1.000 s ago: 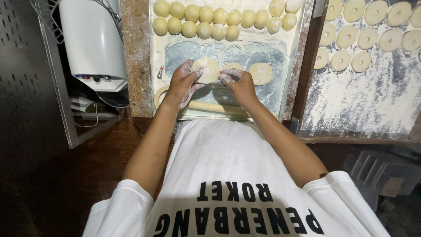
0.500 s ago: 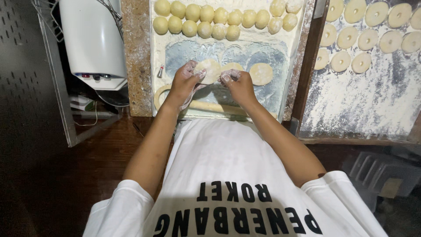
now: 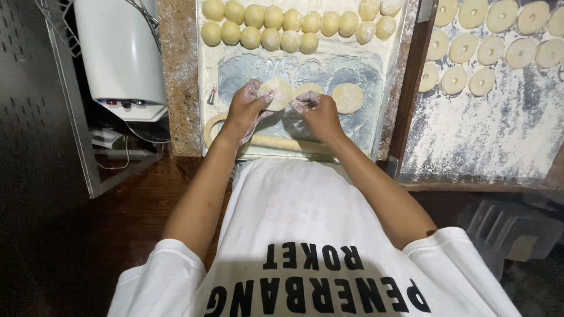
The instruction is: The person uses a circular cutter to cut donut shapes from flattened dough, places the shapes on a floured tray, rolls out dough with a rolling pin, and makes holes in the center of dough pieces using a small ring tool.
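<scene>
1. My left hand is dusted with flour, and its fingers are pinched round the edge of a pale, flattened round of dough lifted a little off the tray.
2. My right hand sits just beside it, fingertips curled down onto a second flat dough round — I cannot tell whether it grips it or only presses on it.
3. A third flattened round lies free just right of that hand, untouched.
4. All three sit on the floured metal tray; a wooden rolling pin lies along its near edge.
5. Further out, two rows of unflattened yellow dough balls wait at the tray's far end — by my judgement, most of the work is left.
6. On the floured board to the right, ring-shaped dough pieces with centre holes are laid out, so one batch looks already shaped.
</scene>
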